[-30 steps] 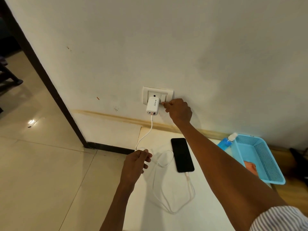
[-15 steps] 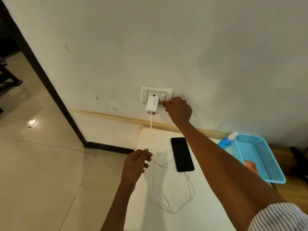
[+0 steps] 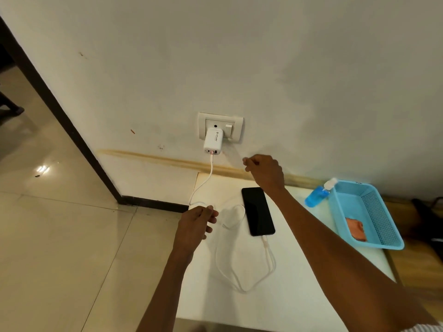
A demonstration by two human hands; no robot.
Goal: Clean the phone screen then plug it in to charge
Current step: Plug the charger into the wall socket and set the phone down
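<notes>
A black phone (image 3: 257,211) lies face up on the white table (image 3: 275,305), its screen dark. A white cable (image 3: 242,281) is plugged into its near end, loops over the table and rises to a white charger (image 3: 212,141) seated in the wall socket plate (image 3: 236,130). My left hand (image 3: 196,225) rests at the table's left edge with its fingers curled around the cable. My right hand (image 3: 265,172) hovers loosely closed below and right of the socket, above the phone's far end, touching nothing.
A light blue plastic basket (image 3: 383,232) stands at the table's right with an orange cloth (image 3: 356,228) inside. A blue spray bottle (image 3: 317,194) lies beside the basket near the wall. Tiled floor spreads to the left past a dark door frame (image 3: 60,116).
My right hand has drawn back from the socket's switch, down and to the right. My left hand, the phone and the cable stay where they were.
</notes>
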